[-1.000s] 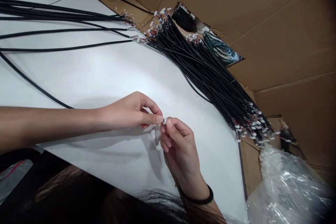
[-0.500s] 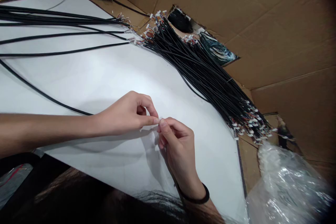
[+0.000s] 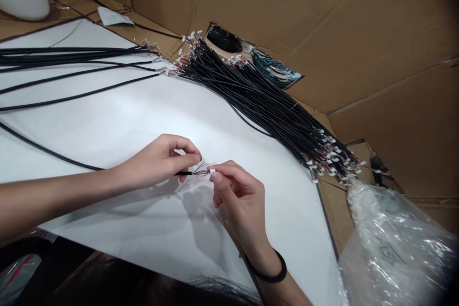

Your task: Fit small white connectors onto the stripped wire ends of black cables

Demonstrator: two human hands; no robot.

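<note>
Wires [image 3: 201, 172] show just below centre: the left hand [image 3: 161, 158] has drawn back from the white connector [image 3: 213, 171], lower fingers curled round the black cable [image 3: 185, 173], leaving only the right hand [image 3: 239, 191] pinching the connector.

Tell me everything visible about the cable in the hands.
The cable has a plastic-like black jacket. From its end come coloured wires, some loose and splayed, others running to a small white connector. The left hand holds the jacket; the right hand pinches the connector. Its end points rightward over a white surface.
</note>
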